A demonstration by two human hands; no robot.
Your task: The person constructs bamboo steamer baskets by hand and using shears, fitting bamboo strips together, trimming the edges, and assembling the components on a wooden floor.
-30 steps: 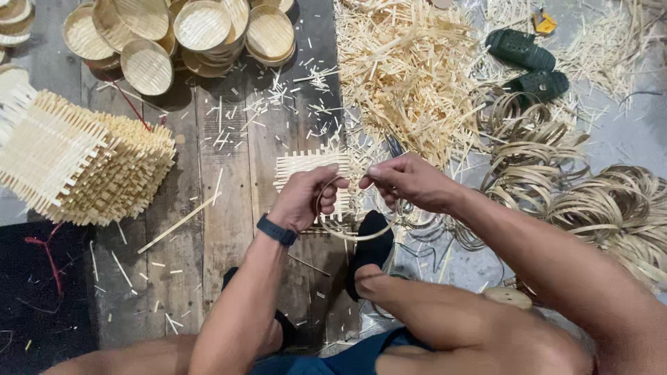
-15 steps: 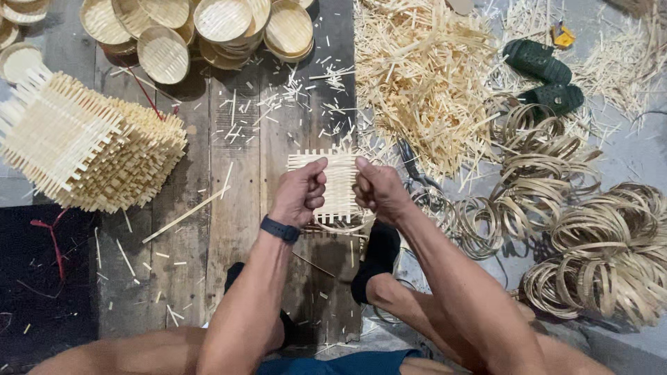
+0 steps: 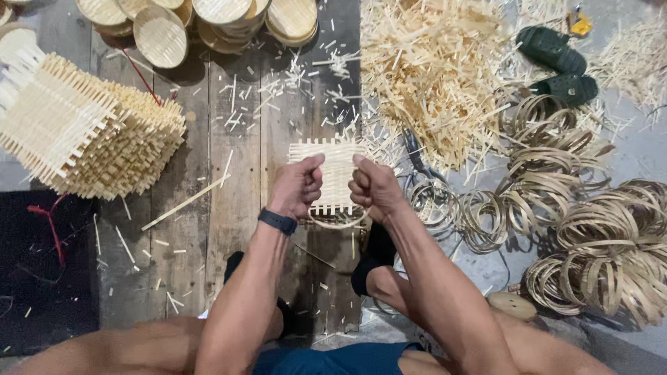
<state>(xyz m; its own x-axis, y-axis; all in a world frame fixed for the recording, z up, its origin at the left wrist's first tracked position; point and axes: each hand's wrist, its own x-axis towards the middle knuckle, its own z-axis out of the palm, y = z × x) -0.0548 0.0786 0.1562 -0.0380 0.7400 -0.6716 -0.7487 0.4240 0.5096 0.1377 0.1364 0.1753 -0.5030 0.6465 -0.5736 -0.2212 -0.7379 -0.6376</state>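
Note:
A small square mat of woven pale bamboo strips point(image 3: 335, 167) is held over the wooden plank floor point(image 3: 229, 208). My left hand point(image 3: 297, 187) grips its left edge with the fingers curled in. My right hand point(image 3: 372, 187) grips its right edge in the same way. A thin bamboo ring point(image 3: 338, 221) shows just under the mat's near edge, between both hands. A dark band sits on my left wrist.
A tall stack of woven square mats point(image 3: 83, 132) lies at left. Round woven bamboo lids point(image 3: 208, 21) are piled at the top. A heap of loose bamboo splints point(image 3: 431, 76) lies at upper right, with scissors point(image 3: 417, 156), dark sandals point(image 3: 556, 62) and piles of bamboo rings point(image 3: 597, 236).
My right hand has come in from the right and both hands have closed on the mat's two edges. The view has shifted slightly, and the mat now sits between my fists.

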